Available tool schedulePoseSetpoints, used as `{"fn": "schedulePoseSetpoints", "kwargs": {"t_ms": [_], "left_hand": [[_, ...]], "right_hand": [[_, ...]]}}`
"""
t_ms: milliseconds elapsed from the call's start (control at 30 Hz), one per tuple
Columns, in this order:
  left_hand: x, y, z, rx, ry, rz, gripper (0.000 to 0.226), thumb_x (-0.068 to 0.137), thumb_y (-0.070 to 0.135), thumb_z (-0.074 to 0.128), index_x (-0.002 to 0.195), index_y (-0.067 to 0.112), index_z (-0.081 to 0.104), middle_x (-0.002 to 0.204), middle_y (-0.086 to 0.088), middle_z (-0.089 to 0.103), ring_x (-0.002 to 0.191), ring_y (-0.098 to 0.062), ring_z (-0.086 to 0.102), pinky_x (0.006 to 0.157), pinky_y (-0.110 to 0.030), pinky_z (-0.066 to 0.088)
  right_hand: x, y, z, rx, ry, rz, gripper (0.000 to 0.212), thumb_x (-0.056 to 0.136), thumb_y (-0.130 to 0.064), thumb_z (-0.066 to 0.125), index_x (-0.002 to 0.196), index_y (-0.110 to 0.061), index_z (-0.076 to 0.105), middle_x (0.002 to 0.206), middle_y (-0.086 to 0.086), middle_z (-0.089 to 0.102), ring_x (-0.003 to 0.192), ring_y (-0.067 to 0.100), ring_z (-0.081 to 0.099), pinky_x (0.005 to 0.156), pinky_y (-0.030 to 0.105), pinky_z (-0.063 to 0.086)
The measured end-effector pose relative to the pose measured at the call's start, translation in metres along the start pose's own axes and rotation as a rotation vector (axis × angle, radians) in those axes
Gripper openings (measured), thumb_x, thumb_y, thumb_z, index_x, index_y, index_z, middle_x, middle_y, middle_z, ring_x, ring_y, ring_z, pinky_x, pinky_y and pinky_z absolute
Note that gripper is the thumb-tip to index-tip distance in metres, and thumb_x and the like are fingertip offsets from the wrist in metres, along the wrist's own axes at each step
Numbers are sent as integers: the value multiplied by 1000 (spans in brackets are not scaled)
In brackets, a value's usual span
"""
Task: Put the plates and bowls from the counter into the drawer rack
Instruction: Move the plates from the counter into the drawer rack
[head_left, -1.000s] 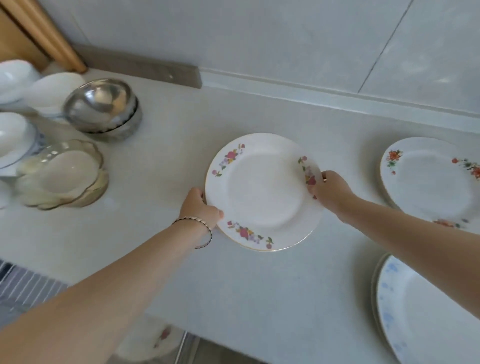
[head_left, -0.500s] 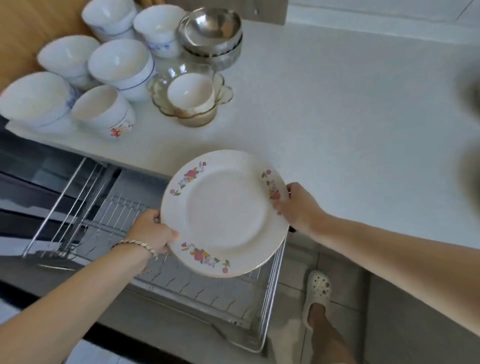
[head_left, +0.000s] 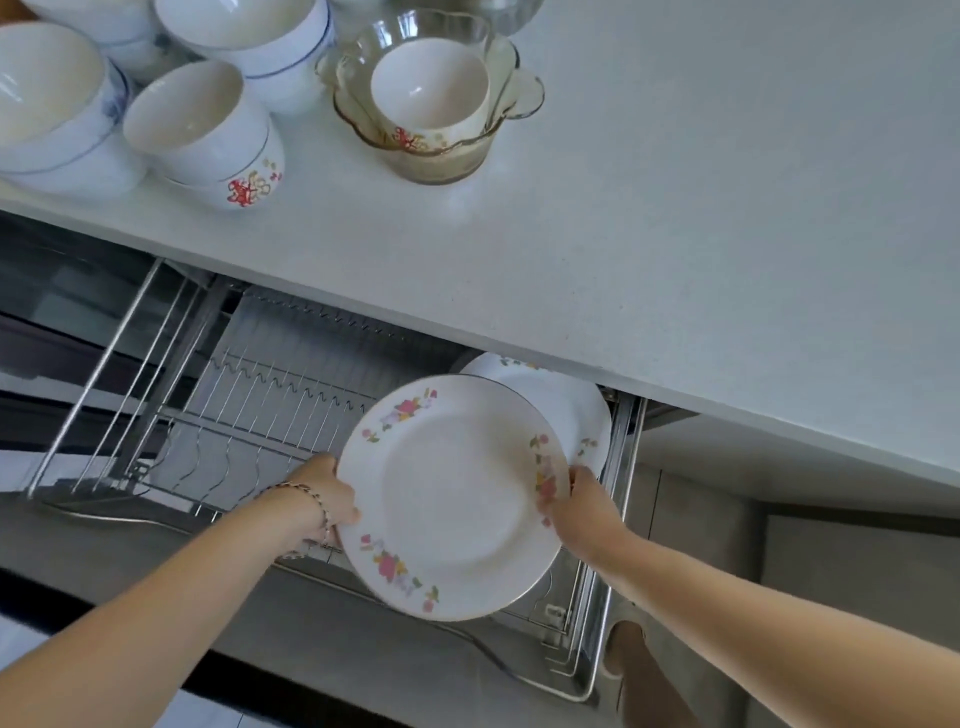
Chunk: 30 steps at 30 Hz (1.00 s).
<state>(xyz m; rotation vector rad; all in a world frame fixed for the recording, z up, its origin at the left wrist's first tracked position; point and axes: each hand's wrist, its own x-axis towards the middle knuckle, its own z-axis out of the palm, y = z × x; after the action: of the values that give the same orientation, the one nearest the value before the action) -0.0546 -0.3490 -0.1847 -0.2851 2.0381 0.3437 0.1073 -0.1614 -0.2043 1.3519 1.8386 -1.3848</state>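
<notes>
A white plate with pink flowers (head_left: 452, 499) is held tilted over the right end of the pulled-out wire drawer rack (head_left: 249, 415). My left hand (head_left: 324, 501) grips its left rim and my right hand (head_left: 576, 506) grips its right rim. Behind it another floral plate (head_left: 576, 410) stands in the rack, partly hidden under the counter edge. On the white counter (head_left: 675, 208) sit several white bowls (head_left: 197, 130) and a glass bowl (head_left: 457, 145) with a white bowl inside.
The rack's slots to the left of the held plate hold nothing. The counter edge overhangs the back of the drawer. A foot in a light shoe (head_left: 623, 649) stands on the floor beside the drawer's right side.
Both hands have carried the plate down from counter height into the drawer, close in front of the plate standing there. The view has tilted further downward.
</notes>
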Motion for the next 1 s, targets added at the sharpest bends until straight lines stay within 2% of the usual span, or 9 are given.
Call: {"fn": "schedulePoseSetpoints", "kwargs": {"t_ms": [67, 133, 233, 300, 400, 633, 800, 933, 1000], "left_hand": [[15, 6, 16, 25, -12, -6, 49, 80, -10, 58, 126, 1, 45, 124, -18, 58, 112, -35, 59, 91, -48, 54], [30, 14, 33, 45, -29, 13, 50, 80, -9, 59, 127, 1, 44, 126, -17, 57, 114, -33, 58, 95, -45, 52], [53, 28, 54, 81, 6, 63, 49, 81, -5, 61, 127, 3, 46, 127, -15, 58, 115, -31, 58, 97, -42, 51], [65, 40, 64, 112, 72, 92, 45, 82, -2, 60, 125, 3, 48, 127, -13, 58, 116, -30, 58, 99, -37, 49], [75, 57, 72, 124, 170, 116, 42, 84, -2, 55, 126, 1, 49, 130, -15, 56, 121, -32, 54, 100, -36, 47], [76, 85, 85, 86, 239, 205, 40, 87, -6, 47, 126, 1, 46, 130, -17, 56, 121, -34, 53, 98, -37, 44], [73, 77, 97, 32, 225, 226, 56, 85, -8, 42, 138, 9, 36, 130, -13, 57, 119, -34, 55, 96, -38, 47], [63, 62, 107, -239, 115, 209, 76, 82, -10, 42, 149, 17, 20, 142, -11, 47, 125, -32, 50, 102, -38, 43], [55, 64, 112, -449, 32, 70, 81, 83, -11, 46, 151, 16, 12, 118, -17, 57, 107, -33, 58, 93, -39, 46]], "right_hand": [[16, 10, 0, -9, 13, 46, 33, 98, -22, 39, 113, 4, 54, 78, 5, 58, 56, 11, 51, 45, 19, 36], [31, 19, -1, -16, 42, 103, 33, 98, -22, 39, 113, 3, 55, 80, 7, 61, 57, 14, 52, 45, 20, 37], [49, 27, -4, -29, 112, 154, 32, 97, -19, 41, 119, 2, 52, 110, 18, 64, 89, 30, 62, 64, 28, 46], [59, 27, -4, -56, 149, 158, 32, 95, -13, 42, 121, 3, 50, 119, 21, 59, 108, 35, 57, 82, 35, 45], [70, 20, -3, -89, 191, 176, 35, 93, -8, 43, 125, 4, 47, 128, 23, 50, 118, 36, 50, 95, 36, 41], [75, 8, 8, 9, 351, 260, 65, 84, 1, 43, 145, 1, 19, 145, 17, 26, 135, 33, 27, 113, 38, 28], [73, 3, 14, 25, 365, 294, 72, 82, 1, 44, 147, 0, 12, 151, 14, 20, 139, 31, 17, 116, 33, 18], [72, 6, 18, 204, 365, 316, 76, 83, 4, 42, 150, -5, 6, 155, 10, 15, 142, 30, 21, 116, 37, 25], [73, 8, 20, 311, 363, 386, 64, 87, 4, 41, 146, -3, 17, 150, 16, 25, 134, 34, 36, 107, 37, 34]]}}
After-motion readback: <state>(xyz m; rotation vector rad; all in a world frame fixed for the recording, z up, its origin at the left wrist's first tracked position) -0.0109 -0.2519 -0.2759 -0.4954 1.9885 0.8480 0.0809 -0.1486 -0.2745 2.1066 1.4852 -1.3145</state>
